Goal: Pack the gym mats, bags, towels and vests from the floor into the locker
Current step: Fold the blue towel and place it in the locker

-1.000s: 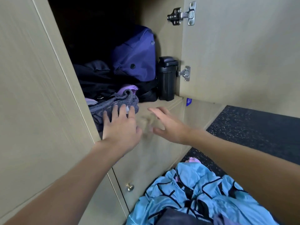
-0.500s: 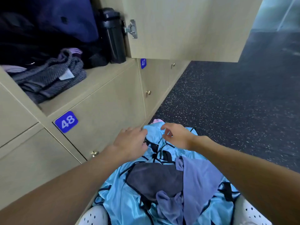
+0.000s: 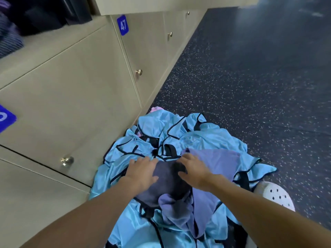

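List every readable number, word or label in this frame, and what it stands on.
"47": white digits on a blue plate on a locker door.
Second blue plate, left edge: cut off by the frame, only part of a rounded character shows; unreadable.
No other text visible.

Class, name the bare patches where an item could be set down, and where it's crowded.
Free: the speckled floor right of and beyond the vest pile, between the locker fronts and the white shoe; also the open locker's shelf edge. Crowded: the pile, tight against the lockers, left hand and right hand over the dark towel.
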The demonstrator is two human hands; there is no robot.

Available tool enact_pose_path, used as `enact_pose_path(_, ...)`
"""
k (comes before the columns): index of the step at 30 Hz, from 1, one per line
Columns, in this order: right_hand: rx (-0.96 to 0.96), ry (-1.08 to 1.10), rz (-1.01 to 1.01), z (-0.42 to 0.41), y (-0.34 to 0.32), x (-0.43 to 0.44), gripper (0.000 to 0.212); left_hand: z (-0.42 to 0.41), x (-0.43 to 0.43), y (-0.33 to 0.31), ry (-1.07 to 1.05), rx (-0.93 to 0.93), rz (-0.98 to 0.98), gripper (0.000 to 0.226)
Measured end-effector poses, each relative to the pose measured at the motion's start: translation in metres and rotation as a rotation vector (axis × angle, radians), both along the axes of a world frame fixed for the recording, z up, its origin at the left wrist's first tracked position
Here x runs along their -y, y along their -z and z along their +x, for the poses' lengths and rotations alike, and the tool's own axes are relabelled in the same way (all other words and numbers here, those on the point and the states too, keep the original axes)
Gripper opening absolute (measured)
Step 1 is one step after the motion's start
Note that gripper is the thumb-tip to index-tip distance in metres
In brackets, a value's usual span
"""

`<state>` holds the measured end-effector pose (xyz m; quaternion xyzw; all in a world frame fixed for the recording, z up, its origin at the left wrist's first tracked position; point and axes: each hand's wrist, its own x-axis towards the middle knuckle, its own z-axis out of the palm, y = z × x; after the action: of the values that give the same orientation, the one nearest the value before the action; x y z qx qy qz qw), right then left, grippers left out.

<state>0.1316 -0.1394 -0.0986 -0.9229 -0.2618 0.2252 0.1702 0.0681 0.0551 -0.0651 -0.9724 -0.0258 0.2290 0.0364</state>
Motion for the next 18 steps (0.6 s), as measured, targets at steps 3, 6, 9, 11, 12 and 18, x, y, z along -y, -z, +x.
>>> enact_pose_path(3, 0.065, 0.058, -0.036, 0.005, 0.010, 0.008, 0.044, 0.001, 0.002, 0.008, -0.016, 0.102, 0.004, 0.036)
enact_pose_path(6, 0.034, 0.085, -0.085, 0.008, 0.019, 0.016, 0.041, 0.000, 0.003, 0.012, -0.041, 0.159, -0.035, 0.019)
enact_pose_path(9, 0.023, 0.073, -0.162, 0.009, 0.023, 0.023, 0.043, 0.000, 0.002, 0.013, -0.051, 0.166, -0.076, 0.017)
enact_pose_path(11, -0.002, 0.091, -0.153, 0.011, 0.018, 0.025, 0.034, 0.001, 0.003, 0.011, -0.055, 0.167, -0.095, 0.017)
enact_pose_path(12, -0.020, 0.099, -0.128, 0.011, 0.016, 0.026, 0.026, 0.002, 0.003, 0.009, -0.057, 0.172, -0.108, 0.016)
enact_pose_path(18, 0.007, 0.199, 0.164, 0.014, -0.011, 0.025, 0.032, 0.009, 0.020, -0.018, -0.053, 0.262, -0.228, 0.018)
